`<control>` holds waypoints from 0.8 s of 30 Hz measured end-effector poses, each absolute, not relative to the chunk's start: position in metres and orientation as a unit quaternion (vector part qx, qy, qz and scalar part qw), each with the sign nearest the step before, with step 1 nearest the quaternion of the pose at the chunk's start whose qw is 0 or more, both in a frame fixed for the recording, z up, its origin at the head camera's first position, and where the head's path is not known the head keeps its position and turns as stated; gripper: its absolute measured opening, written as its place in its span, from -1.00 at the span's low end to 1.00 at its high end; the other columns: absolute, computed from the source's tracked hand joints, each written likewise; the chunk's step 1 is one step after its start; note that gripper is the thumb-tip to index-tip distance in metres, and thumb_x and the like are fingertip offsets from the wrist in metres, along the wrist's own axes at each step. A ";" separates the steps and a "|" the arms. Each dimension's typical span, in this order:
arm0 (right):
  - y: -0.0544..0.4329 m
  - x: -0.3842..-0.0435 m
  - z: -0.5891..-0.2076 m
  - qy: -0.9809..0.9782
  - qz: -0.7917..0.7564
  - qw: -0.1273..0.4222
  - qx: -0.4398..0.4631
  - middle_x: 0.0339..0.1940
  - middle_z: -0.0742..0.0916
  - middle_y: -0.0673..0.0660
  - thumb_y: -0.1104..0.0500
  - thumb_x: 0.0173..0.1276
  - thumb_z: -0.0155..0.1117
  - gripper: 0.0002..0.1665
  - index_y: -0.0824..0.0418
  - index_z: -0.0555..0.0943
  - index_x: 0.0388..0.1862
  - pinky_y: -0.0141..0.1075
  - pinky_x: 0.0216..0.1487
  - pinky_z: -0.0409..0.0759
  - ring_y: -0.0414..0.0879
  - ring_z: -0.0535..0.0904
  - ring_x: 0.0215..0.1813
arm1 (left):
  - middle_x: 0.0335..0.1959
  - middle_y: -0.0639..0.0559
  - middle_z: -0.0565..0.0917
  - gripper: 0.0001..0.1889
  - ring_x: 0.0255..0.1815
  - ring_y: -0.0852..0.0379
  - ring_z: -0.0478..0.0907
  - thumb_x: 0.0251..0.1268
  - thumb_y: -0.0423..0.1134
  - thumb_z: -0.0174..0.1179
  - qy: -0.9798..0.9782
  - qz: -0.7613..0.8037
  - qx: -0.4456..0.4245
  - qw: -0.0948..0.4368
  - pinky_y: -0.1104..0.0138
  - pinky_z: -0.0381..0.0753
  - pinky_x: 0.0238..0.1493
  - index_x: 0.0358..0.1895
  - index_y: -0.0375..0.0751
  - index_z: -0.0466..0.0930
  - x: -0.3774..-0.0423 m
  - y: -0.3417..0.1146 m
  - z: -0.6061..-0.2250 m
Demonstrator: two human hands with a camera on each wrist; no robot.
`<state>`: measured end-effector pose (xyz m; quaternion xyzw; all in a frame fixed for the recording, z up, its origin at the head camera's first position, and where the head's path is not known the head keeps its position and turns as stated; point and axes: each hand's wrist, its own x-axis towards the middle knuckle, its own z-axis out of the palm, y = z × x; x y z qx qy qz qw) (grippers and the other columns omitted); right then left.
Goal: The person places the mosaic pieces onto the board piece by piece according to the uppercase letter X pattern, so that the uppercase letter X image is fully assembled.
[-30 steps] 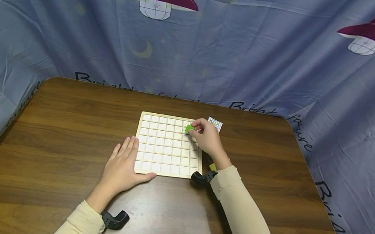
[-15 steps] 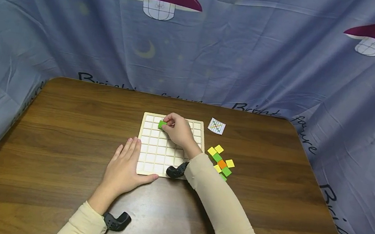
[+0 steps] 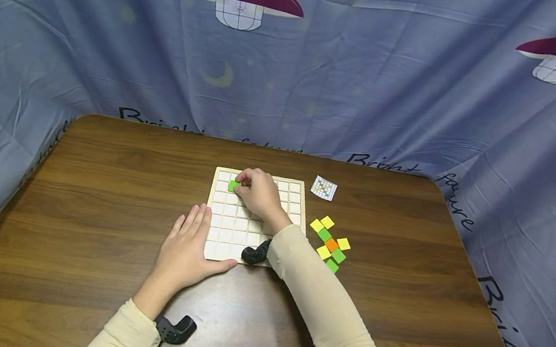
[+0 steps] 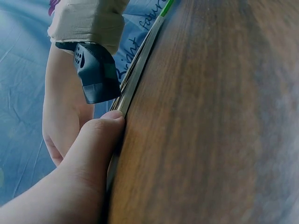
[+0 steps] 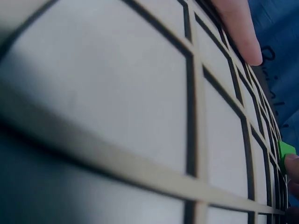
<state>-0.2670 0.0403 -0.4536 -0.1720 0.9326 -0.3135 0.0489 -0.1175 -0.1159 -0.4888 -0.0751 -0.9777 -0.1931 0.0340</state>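
Note:
A pale wooden grid board (image 3: 226, 234) with white square cells lies on the brown table. Over its far left part my right hand (image 3: 260, 195) pinches a green square tile (image 3: 234, 186) between thumb and fingertips, close over the cells. In the right wrist view the green tile (image 5: 286, 151) shows at the fingertips beyond the raised grid lines. My left hand (image 3: 185, 246) rests at the board's left edge, fingers straight and thumb spread along the near edge. The left wrist view has that thumb (image 4: 100, 133) against the board's side.
Right of the board lie several loose tiles: yellow (image 3: 343, 244), green (image 3: 338, 256) and one orange tile (image 3: 332, 245). Behind them is a small printed grid card (image 3: 324, 188). A blue curtain (image 3: 291, 80) hangs behind the table (image 3: 106, 220).
My right hand has carried the green tile leftward across the board, from its far right to its far left part. The loose tiles and card came into full view. My left hand stays put.

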 end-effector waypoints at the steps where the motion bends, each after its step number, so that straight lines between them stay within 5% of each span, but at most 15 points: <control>1: 0.040 -0.267 -0.453 0.935 -0.305 0.048 -0.173 -0.13 0.68 -0.05 0.03 0.41 0.31 -0.83 0.00 0.68 -0.08 -0.16 0.14 0.51 -0.10 0.55 0.00 | 0.59 -0.28 0.07 0.38 0.65 -0.13 -0.04 -0.10 0.66 0.10 -0.978 -0.192 -0.076 0.035 -0.01 -0.06 0.63 0.57 -0.40 -0.07 -0.118 -0.116 -0.488; 8: 0.045 -0.264 -0.449 0.938 -0.267 0.059 -0.213 -0.04 0.70 -0.06 0.04 0.39 0.34 -0.84 -0.02 0.77 -0.13 -0.10 0.17 0.51 -0.05 0.52 0.08 | 0.58 -0.30 0.09 0.37 0.64 -0.14 -0.01 -0.10 0.64 0.12 -0.977 -0.193 -0.075 0.043 -0.01 -0.04 0.62 0.56 -0.41 -0.03 -0.117 -0.115 -0.488; 13: 0.062 -0.257 -0.442 0.932 -0.272 0.079 -0.225 -0.02 0.70 -0.03 0.06 0.39 0.32 -0.74 0.00 0.70 0.03 -0.14 0.13 0.54 -0.09 0.55 0.04 | 0.59 -0.29 0.08 0.37 0.64 -0.15 -0.02 -0.10 0.65 0.12 -0.977 -0.195 -0.075 0.039 -0.02 -0.04 0.62 0.56 -0.42 -0.03 -0.116 -0.115 -0.490; 24: 0.165 -0.237 -0.430 0.941 -0.267 0.057 -0.202 -0.07 0.73 0.09 0.09 0.38 0.33 -0.69 0.15 0.69 0.04 -0.10 0.02 0.59 -0.02 0.62 -0.05 | 0.59 -0.29 0.08 0.38 0.64 -0.16 -0.02 -0.13 0.63 0.16 -0.977 -0.194 -0.072 0.047 -0.03 -0.02 0.61 0.55 -0.42 -0.02 -0.116 -0.114 -0.490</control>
